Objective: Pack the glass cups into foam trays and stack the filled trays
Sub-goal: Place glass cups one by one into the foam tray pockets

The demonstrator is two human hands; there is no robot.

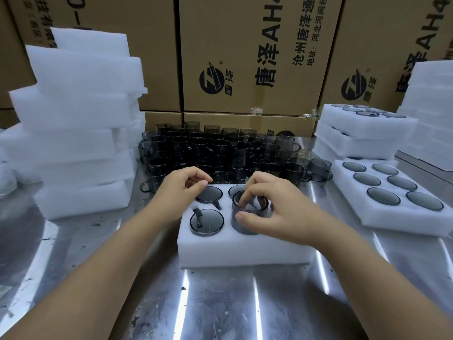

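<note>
Head: cup (255,207) in right hand (277,212)

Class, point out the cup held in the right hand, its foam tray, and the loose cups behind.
cup (239,209), head view, left glass wall
foam tray (245,252), head view, bare front wall
loose cups (220,148), head view, a cup mid-pile

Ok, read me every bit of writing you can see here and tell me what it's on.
"唐泽AH4", cut off: middle cardboard box, printed sideways.
"沧州唐泽通", cut off: same box.
"地址:河北河间经", cut off: same box.
"唐泽" beside a round logo: same box.
"唐泽AH4", partly hidden, and logo "唐泽": right cardboard box.
"技有限", partly hidden: left cardboard box; its smaller print is too blurred.
</note>
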